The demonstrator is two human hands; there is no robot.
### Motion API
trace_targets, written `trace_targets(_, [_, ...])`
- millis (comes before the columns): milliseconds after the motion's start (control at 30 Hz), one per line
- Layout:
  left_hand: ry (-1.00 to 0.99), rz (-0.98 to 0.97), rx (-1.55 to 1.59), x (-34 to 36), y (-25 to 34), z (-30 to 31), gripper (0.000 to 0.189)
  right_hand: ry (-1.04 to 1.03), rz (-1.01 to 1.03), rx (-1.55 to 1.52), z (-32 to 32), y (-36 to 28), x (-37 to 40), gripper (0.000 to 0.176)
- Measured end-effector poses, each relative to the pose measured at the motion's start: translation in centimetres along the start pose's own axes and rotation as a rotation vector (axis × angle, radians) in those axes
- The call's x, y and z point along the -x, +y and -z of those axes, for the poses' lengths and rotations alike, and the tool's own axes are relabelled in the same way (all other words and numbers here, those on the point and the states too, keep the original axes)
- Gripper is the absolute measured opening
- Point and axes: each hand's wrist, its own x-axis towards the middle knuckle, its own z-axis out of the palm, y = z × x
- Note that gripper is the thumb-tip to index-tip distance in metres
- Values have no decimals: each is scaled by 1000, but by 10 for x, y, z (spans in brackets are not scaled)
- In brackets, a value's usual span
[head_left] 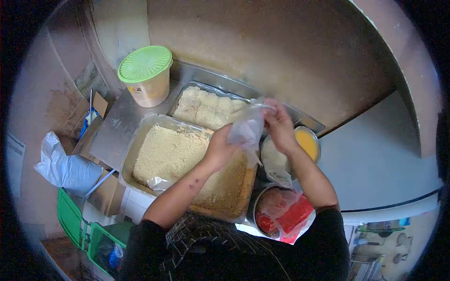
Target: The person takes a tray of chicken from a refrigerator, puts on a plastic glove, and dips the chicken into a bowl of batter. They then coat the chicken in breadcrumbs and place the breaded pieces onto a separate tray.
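A thin, see-through plastic bag, crumpled and partly blurred, is stretched between my two hands above the crumb tray. My left hand has its fingers at the bag's left side, partly covered by the plastic. Pinched at the bag's upper right end are the fingers of my right hand. Below lies a large tray of pale crumbs, with a small piece of clear plastic on its near left. Behind it, a metal tray holds crumb-coated pieces packed side by side.
A tub with a green lid stands at the back left. On the right are a container of yellow liquid and a round pot with red-and-clear packaging. A green bin and a white sack are at left.
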Motion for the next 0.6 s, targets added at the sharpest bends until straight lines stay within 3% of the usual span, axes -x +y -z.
trace_targets(33, [30, 40, 66, 0, -5, 2, 32, 63, -2, -23, -9, 7, 5, 35])
trace_targets(133, [122, -5, 10, 7, -5, 2, 18, 93, 80, -240, -26, 40, 37, 30])
trace_targets(200, [129, -16, -212, 17, -11, 11, 17, 22, 234, 27, -54, 43, 58, 27])
trace_targets(267, [117, -5, -129, 29, -16, 19, 19, -65, 116, 122, -58, 45, 66, 24])
trace_targets(333, [143, 90, -53, 38, -13, 30, 20, -166, -260, 36, -46, 53, 62, 20])
trace_targets(400, [235, 267, 28, 47, -4, 43, 22, -102, -265, -121, -41, 62, 58, 20])
trace_targets(467, [272, 229, 131, 53, -6, 55, 18, -19, -292, -314, -36, 62, 52, 28])
trace_targets(600, [344, 79, 238, 52, -13, 62, 10, 6, -295, -302, -31, 54, 44, 30])
